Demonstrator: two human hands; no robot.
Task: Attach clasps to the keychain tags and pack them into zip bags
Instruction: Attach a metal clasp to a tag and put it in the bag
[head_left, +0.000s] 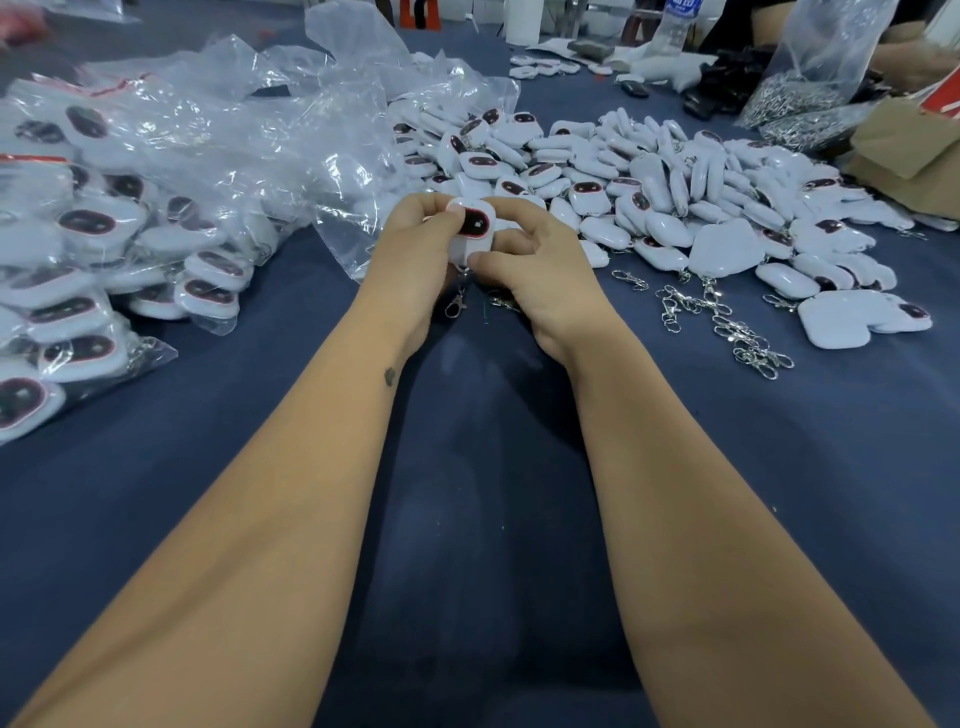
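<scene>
Above the middle of the tabletop (467, 519), left hand (415, 244) and right hand (524, 260) both pinch one keychain tag (474, 228), its long axis running toward the person, clasp (456, 305) dangling from its near end between both grips.

One white keychain tag (471, 228) with a dark oval face is held up mid-scene, a silver clasp (455, 305) dangling under it. Far right there's a big loose pile of tags (670, 192), some face up, most showing white. Loose clasps (727, 317) lie scattered at its near edge. Left side is packed zip bags (88, 260), tags inside, heaped.
</scene>
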